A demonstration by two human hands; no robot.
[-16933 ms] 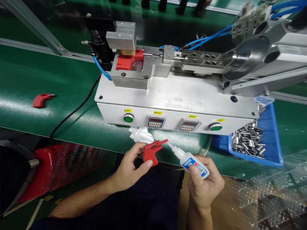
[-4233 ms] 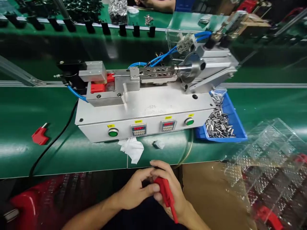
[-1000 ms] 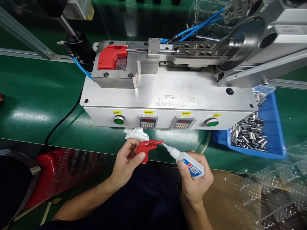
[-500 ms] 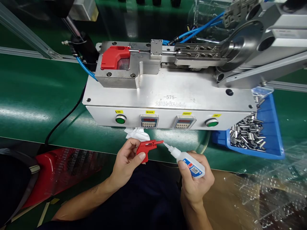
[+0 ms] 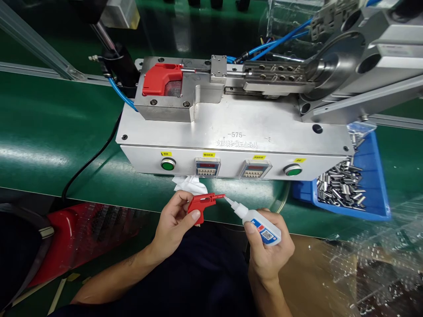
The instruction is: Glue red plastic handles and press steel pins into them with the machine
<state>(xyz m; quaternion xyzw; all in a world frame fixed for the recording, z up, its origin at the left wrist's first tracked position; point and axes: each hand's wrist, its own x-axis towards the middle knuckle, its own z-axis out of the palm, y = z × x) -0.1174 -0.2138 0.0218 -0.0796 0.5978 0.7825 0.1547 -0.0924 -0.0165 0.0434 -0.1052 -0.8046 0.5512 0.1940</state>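
Note:
My left hand [image 5: 176,223] is closed around a red plastic gun-shaped part [image 5: 201,207], its thin barrel stub pointing right. In my right hand [image 5: 269,246] is a white glue bottle [image 5: 261,226] with a blue and red label, tilted so its narrow nozzle comes up to the stub's tip. Whether nozzle and stub touch I cannot tell. Behind both hands stands a metal press fixture [image 5: 191,132]. A second red part [image 5: 157,79] sits in the fixture's nest, with a metal rod at its right end.
At the right, a blue bin [image 5: 380,176] holds many small metal tubes [image 5: 342,185]. A white cloth [image 5: 190,185] lies by the fixture's front edge. Green buttons [image 5: 168,164] and counters line the front panel. A red stool [image 5: 59,233] is at lower left, clear plastic packaging [image 5: 390,251] at lower right.
The view has shifted slightly, so the fixture appears a little farther right. Both hands keep nearly the same pose, with the nozzle still at the stub's tip.

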